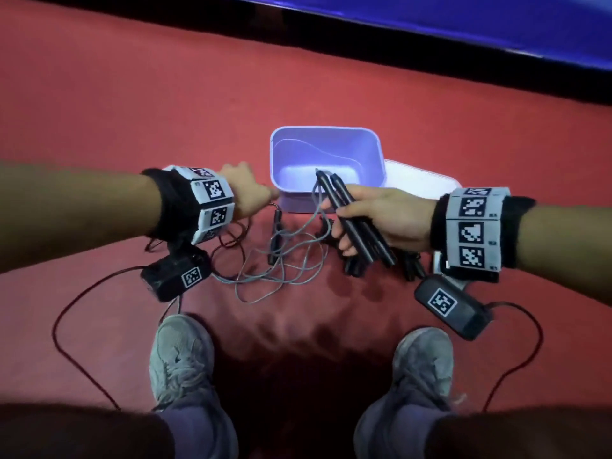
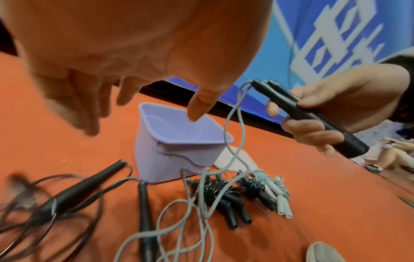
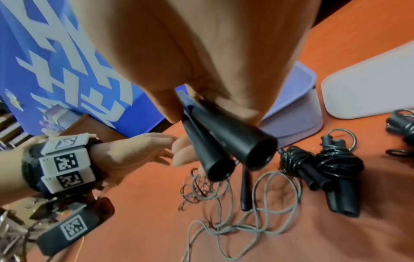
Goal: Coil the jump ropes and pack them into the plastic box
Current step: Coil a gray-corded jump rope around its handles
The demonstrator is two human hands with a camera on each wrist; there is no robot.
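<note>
A lilac plastic box (image 1: 326, 167) stands open on the red floor, nothing visible inside it. My right hand (image 1: 374, 220) grips the two black handles (image 1: 351, 220) of one jump rope together, just in front of the box. Its grey cord (image 1: 281, 270) hangs from the handle tips and lies in loose loops on the floor. My left hand (image 1: 251, 190) hovers with relaxed fingers by the box's front left corner and holds nothing. In the right wrist view the handles' butt ends (image 3: 235, 147) point at the camera.
A white lid (image 1: 420, 180) lies right of the box. Coiled black ropes (image 3: 331, 170) and a grey-white coiled one (image 2: 268, 186) lie under my right hand. A loose black-handled rope (image 2: 74, 191) sprawls left. My shoes (image 1: 180, 356) stand near; a blue banner (image 1: 463, 24) runs behind.
</note>
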